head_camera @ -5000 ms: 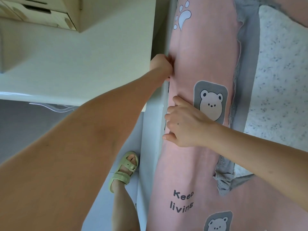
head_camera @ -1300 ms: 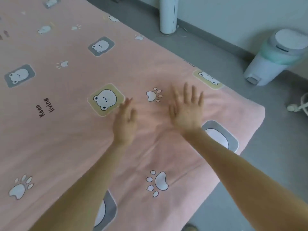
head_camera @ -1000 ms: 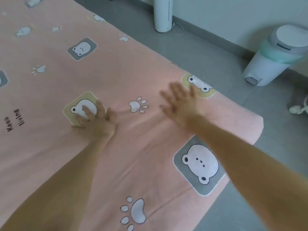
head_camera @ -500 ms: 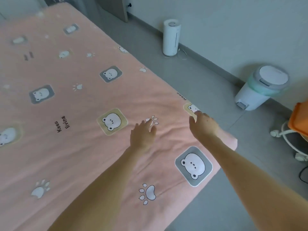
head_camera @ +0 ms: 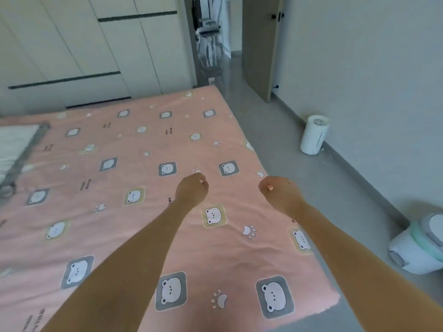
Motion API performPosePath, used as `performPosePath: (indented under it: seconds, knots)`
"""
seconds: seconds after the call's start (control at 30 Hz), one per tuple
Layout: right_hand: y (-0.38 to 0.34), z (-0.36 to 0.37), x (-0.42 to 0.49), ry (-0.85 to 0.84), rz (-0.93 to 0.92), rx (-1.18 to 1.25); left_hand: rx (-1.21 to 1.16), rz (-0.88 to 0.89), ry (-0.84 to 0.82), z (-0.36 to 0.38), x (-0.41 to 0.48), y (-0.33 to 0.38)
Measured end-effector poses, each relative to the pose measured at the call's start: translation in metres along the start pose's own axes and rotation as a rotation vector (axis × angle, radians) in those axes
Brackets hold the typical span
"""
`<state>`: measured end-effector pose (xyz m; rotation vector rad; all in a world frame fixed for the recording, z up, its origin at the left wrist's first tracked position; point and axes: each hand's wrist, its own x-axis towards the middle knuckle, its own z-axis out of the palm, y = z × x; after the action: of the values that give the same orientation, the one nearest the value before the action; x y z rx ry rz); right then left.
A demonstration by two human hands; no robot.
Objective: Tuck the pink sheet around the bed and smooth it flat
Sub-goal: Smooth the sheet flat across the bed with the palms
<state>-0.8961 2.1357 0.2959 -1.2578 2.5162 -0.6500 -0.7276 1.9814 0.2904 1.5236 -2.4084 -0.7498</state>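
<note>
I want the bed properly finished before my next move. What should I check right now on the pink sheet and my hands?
1. Hands free: left hand and right hand are curled above the pink sheet, holding nothing: ok.
2. Near right corner covered by the sheet: ok.
3. Far left side covered: white mattress and grey trim show bare: not ok.
4. Surface flat: creases show near the right edge: not ok.
5. Far edge tucked under: cannot tell.
6. Bin clear of the bed's side: ok.
</note>
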Motion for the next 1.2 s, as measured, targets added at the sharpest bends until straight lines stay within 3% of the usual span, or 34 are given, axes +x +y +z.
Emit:
performPosePath:
  seconds: [0.2,0.4,0.57,0.83,1.0,1.2]
  knots:
    - [0.033,-0.082,0.011,-0.033,-0.31,0.036,-0.087,-0.194,0.241,-0.014,-0.041,0.077]
    - [0.081,-0.129,0.021,-0.163,-0.483,0.079,-0.188,-0.395,0.29,0.022,-0.084,0.116]
    - [0.1,-0.145,0.068,-0.233,-0.595,0.059,-0.222,-0.563,0.353,0.052,-0.065,0.138]
    - [0.115,-0.149,0.195,-0.368,-0.733,0.065,-0.226,-0.735,0.363,0.1,0.016,0.166]
    - [0.102,-0.13,0.272,-0.472,-0.808,0.084,-0.224,-0.842,0.466,0.11,0.061,0.174]
    - [0.084,-0.082,0.376,-0.564,-0.966,0.007,-0.296,-1.007,0.706,0.134,0.11,0.167]
